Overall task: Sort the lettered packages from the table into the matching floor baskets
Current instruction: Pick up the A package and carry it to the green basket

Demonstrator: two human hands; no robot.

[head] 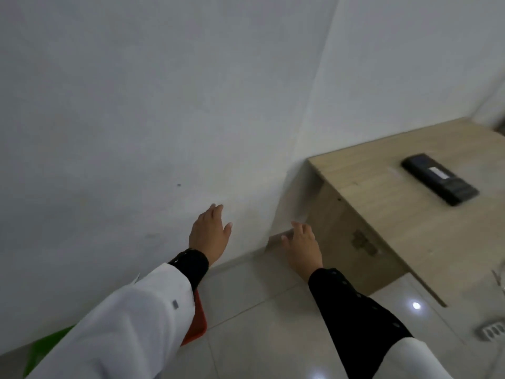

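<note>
Nearest you, low on the left, an orange basket (197, 321) and a green basket (41, 348) sat on the floor, mostly hidden under your left sleeve (123, 326); no letters were readable on either. Your left hand (209, 236) hung open, fingers apart, holding nothing, in front of the white wall (136, 105). Your right hand (303, 247) was also open and empty, fingers loosely spread, just short of the table's near left corner. The only candidate package was a dark flat package (440, 179) with a pale label, lying on the table (382, 214), far and to the right of both hands. Its long axis ran diagonally, far-left to near-right. No letter could be made out; too blurred. Your right hand was clearly the nearer one, so the next reach likely belonged to it, going right and away across the tabletop. The baskets lay the opposite way, near-left.
</note>
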